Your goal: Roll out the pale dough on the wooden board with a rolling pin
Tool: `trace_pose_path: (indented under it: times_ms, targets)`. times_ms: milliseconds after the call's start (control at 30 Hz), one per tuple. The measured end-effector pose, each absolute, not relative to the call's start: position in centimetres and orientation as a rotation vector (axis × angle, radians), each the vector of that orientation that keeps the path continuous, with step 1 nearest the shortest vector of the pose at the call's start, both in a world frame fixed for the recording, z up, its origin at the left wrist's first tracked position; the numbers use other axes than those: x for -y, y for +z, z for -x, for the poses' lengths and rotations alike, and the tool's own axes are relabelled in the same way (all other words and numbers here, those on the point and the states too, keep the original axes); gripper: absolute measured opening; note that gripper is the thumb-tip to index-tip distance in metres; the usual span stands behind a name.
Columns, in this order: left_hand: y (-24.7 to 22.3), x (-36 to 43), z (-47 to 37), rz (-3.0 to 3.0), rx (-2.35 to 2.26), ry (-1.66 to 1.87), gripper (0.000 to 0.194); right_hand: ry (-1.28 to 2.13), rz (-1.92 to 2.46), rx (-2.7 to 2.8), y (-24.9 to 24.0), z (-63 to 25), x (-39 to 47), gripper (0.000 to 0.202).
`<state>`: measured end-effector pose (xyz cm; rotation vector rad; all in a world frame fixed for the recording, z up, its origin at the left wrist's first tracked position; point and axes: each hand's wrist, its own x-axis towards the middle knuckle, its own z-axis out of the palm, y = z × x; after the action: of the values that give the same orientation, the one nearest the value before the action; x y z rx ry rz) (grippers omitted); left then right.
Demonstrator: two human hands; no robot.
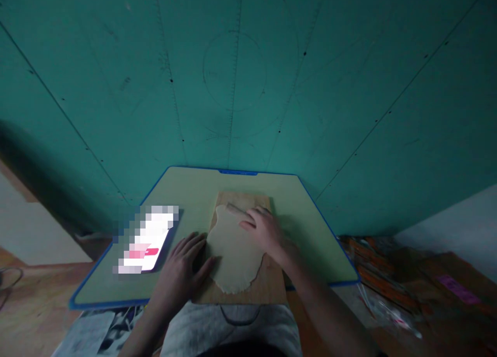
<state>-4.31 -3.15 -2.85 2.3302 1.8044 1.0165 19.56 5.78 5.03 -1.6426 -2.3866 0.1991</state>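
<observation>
Forearms (310, 289): reach forward, converging.
Left hand (184, 261): palm down, fingers loosely spread, thumb at the dough (235, 253); grip open.
Right hand (267, 232): curled, grip closed around a slim tool (237, 210) pointing far-left.
Dough: flat on a wooden board (274, 287) on the worktop (320, 227), long axis running away from the person.

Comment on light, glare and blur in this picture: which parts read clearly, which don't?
Head view: dim light, with the wall darkening toward the corners; head view: the screen at picture left glares white, partly pixelated; head view: the clutter at lower right looks murky and smeared; head view: the dough reads pale, its edge traceable.
</observation>
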Motion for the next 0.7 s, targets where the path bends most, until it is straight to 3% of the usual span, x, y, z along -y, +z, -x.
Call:
trace_pose_path:
  times_ms: [133, 300, 533, 700]
  targets:
    - [-2.9, 3.2, 4.3, -2.326, -1.795, 1.023, 0.047, 0.073, 1.367, 2.564, 3.8, -17.8, -2.7, 0.028]
    - [-3.1, 3.1, 4.4, -2.314, -1.788, 1.025, 0.049, -0.056, 1.418, 2.562, 4.2, -17.7, -6.2, 0.051]
    - [-3.4, 2.9, 4.6, -2.327, -1.810, 1.018, 0.046, -0.075, 1.568, 2.504, 6.3, -19.4, -13.5, 0.040]
    - [-3.3, 2.9, 4.5, -2.333, -1.824, 1.007, 0.049, -0.098, 1.651, 2.457, 6.0, -19.0, -12.1, 0.044]
